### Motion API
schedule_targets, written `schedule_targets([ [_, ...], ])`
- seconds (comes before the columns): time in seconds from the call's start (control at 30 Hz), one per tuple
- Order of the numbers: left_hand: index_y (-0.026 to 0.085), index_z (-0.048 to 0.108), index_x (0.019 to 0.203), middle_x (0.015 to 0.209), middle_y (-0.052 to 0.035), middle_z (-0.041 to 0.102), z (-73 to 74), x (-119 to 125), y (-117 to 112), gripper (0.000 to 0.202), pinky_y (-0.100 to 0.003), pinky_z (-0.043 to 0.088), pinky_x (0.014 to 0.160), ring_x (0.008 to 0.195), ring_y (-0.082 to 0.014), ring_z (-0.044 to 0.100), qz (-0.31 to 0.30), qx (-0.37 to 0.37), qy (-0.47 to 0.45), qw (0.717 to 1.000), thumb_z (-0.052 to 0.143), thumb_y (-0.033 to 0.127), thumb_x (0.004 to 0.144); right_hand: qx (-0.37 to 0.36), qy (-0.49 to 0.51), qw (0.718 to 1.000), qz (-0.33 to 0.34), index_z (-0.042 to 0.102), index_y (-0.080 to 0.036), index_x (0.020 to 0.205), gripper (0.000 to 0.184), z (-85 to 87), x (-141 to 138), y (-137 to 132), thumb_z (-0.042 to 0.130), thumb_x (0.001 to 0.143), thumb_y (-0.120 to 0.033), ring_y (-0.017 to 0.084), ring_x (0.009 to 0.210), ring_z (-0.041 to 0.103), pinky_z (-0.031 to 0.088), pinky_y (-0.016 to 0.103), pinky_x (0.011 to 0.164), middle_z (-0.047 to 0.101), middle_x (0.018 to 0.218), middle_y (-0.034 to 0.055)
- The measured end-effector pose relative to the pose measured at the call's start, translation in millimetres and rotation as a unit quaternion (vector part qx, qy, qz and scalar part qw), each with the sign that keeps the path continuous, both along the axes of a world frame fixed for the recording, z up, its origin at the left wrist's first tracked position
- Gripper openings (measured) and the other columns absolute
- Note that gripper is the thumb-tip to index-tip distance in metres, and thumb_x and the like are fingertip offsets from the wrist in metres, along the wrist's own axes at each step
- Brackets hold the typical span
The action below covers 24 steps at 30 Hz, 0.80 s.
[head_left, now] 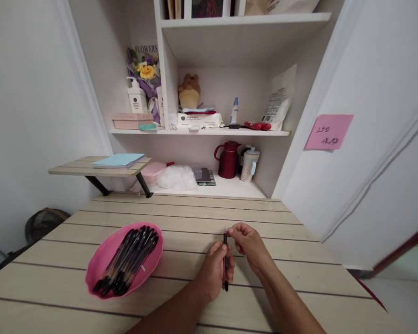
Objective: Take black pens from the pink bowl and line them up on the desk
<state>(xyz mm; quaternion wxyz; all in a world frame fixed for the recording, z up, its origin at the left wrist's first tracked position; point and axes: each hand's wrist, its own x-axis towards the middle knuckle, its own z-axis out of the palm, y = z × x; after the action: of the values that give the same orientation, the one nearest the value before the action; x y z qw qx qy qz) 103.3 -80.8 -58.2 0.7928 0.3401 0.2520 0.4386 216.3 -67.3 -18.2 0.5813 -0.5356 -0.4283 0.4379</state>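
Above the wooden table (pixel 181 218), both hands hold one black pen (pixel 225 263) that points away from me. My left hand (pixel 214 271) is wrapped round the pen's lower barrel. My right hand (pixel 247 241) pinches the pen's far end with its fingertips. To the left, a pink bowl (pixel 101 262) rests on the table and holds several black pens (pixel 128 260) lying in a bundle.
A small raised shelf (pixel 90 169) with a blue notebook (pixel 118 160) stands at the table's back left. Behind the table, white shelves hold a red jug (pixel 228 160), a white jug (pixel 250 163), bottles and boxes. A pink sticky note (pixel 328 131) hangs on the right wall.
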Motion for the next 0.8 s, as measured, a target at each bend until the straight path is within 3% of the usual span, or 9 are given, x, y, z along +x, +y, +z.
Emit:
schedule_targets([
  [0.13,0.017,0.052,0.078,0.065,0.0037,0.055,1.6,1,1,0.026,-0.019,0.037,0.052,0.051,-0.0058,0.049,0.034,-0.057,-0.059,0.996,0.070,0.031,0.065,0.022,-0.206,0.977,-0.043,0.049,-0.019,0.056,0.021,2.9,-3,-5,0.062,0.063,-0.035,0.009,0.042,0.043,0.031,0.022,0.042,0.050,0.046,-0.0039],
  [0.27,0.013,0.061,0.083,0.079,-0.0042,0.062,2.9,0,6,0.028,-0.023,0.039,0.068,0.070,-0.0114,0.056,0.055,-0.056,-0.076,0.994,0.073,0.026,0.061,0.004,-0.329,0.943,-0.051,0.049,-0.021,0.058,0.016,4.3,-4,-21,0.053,0.069,-0.031,0.013,0.045,0.050,0.032,0.023,0.045,0.056,0.048,-0.0020],
  [0.43,0.014,0.065,0.084,0.077,-0.0022,0.063,3.1,3,9,0.030,-0.022,0.036,0.066,0.067,-0.0095,0.055,0.076,-0.075,-0.062,0.992,0.076,0.024,0.058,0.031,-0.377,0.925,-0.019,0.050,-0.021,0.062,0.012,0.3,3,-38,0.052,0.071,-0.030,0.014,0.049,0.053,0.034,0.023,0.048,0.061,0.058,-0.0006],
  [0.67,0.014,0.063,0.087,0.086,-0.0069,0.065,3.8,20,9,0.032,-0.026,0.038,0.070,0.076,-0.0149,0.059,0.013,-0.079,-0.046,0.996,0.073,0.030,0.061,0.064,-0.393,0.917,-0.011,0.048,-0.021,0.063,0.012,-8.1,20,-38,0.050,0.072,-0.028,0.013,0.055,0.053,0.036,0.022,0.052,0.060,0.061,-0.0001],
  [0.8,0.016,0.059,0.096,0.086,-0.0059,0.063,4.8,29,13,0.039,-0.025,0.038,0.065,0.071,-0.0131,0.058,-0.002,-0.079,-0.012,0.997,0.071,0.035,0.064,0.052,-0.390,0.917,-0.056,0.048,-0.021,0.061,0.013,-16.6,45,-27,0.051,0.069,-0.030,0.012,0.050,0.049,0.034,0.022,0.048,0.057,0.055,-0.0019],
])
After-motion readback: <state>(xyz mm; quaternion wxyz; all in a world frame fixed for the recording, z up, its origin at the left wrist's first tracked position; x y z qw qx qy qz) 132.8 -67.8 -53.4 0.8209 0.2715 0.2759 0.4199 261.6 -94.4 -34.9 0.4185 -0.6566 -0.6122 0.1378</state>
